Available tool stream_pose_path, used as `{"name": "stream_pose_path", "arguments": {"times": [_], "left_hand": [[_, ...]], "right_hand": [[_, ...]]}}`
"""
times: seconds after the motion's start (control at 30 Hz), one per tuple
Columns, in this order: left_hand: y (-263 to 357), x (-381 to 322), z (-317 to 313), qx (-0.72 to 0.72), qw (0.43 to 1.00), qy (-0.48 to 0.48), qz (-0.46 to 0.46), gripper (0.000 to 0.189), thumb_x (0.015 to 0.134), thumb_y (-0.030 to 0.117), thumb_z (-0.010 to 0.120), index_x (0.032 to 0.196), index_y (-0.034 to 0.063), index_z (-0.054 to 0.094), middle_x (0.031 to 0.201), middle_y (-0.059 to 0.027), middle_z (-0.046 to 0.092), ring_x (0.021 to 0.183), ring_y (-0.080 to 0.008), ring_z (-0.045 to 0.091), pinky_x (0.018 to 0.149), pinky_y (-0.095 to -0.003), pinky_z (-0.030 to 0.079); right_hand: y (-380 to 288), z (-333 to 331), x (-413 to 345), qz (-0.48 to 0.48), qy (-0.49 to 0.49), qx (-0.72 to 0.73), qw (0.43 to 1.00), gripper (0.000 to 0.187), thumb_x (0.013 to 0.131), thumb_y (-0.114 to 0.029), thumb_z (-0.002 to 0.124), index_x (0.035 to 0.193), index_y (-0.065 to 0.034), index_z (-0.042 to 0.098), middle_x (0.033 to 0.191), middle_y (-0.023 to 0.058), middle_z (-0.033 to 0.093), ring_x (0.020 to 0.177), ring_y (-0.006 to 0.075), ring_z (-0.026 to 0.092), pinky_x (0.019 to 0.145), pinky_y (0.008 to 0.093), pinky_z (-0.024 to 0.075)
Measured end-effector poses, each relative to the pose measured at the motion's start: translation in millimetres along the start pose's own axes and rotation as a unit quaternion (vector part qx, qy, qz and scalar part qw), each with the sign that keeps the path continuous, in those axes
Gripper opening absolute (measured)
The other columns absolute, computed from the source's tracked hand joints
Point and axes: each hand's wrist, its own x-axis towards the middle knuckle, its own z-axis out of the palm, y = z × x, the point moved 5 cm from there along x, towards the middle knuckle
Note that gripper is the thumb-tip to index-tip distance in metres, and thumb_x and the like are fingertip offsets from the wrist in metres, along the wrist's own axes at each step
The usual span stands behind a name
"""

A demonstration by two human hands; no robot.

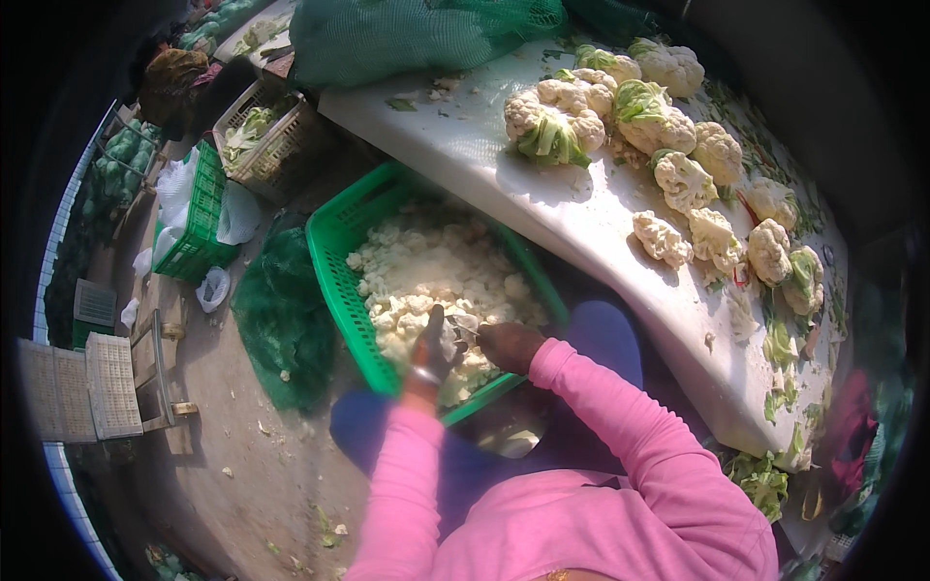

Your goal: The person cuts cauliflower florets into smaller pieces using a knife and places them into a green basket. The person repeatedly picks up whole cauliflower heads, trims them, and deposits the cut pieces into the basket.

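Observation:
Both hands are over a green plastic basket (330,287) heaped with cut cauliflower florets (436,261). My left hand (434,348) is closed around a cauliflower piece (465,321), partly hidden by the fingers. Facing it, my right hand (512,347) grips what looks like a small knife (461,327); its thin blade meets the piece and its handle is hidden in the fist. To the right, a white table (610,232) bears several cauliflower heads (556,120) with some green leaves left on, along with smaller cut chunks (662,238).
Green mesh sacking (421,40) lies on the table's far end. A green net (283,319) lies left of the basket. Beyond stand a green crate (192,218) with white foam nets, a beige crate (261,138) of leaves and a wheeled cart (160,370). Another person (174,83) is at upper left.

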Motion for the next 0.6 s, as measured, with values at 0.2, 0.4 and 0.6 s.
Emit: {"name": "stream_pose_path", "arguments": {"times": [0.2, 0.4, 0.6], "left_hand": [[19.9, -22.2, 14.9, 0.01, 0.996, -0.031, -0.08, 0.068, 0.09, 0.063, 0.035, 0.12, 0.0038, 0.05, 0.076, -0.0047, 0.056, 0.056, -0.012, 0.05, 0.044, -0.0233, 0.036], [12.0, -46.2, 55.1, 0.031, 0.997, -0.06, -0.038, 0.052, 0.095, 0.053, 0.039, 0.116, 0.007, 0.048, 0.079, -0.0086, 0.061, 0.047, -0.0162, 0.053, 0.035, -0.0259, 0.034], [0.3, -50.0, 38.4, 0.026, 0.998, 0.001, -0.057, 0.045, 0.092, 0.038, 0.055, 0.117, 0.001, 0.05, 0.086, -0.0069, 0.059, 0.062, -0.0115, 0.054, 0.047, -0.0242, 0.044]], "right_hand": [[33.4, -9.7, -22.9, 0.12, 0.22, 0.164, 0.954, 0.042, 0.082, -0.022, 0.057, 0.12, -0.003, 0.052, 0.078, 0.012, 0.061, 0.066, 0.0161, 0.058, 0.062, 0.0314, 0.0466], [16.7, 20.6, -13.2, 0.129, 0.084, 0.447, 0.881, 0.038, 0.077, -0.024, 0.063, 0.108, -0.0047, 0.055, 0.072, 0.0089, 0.059, 0.06, 0.0154, 0.057, 0.051, 0.0309, 0.0465], [3.1, -8.7, -19.5, 0.142, 0.229, 0.351, 0.897, 0.042, 0.073, -0.028, 0.065, 0.103, 0.0, 0.054, 0.084, 0.0165, 0.061, 0.074, 0.0221, 0.061, 0.062, 0.0346, 0.0494]]}}
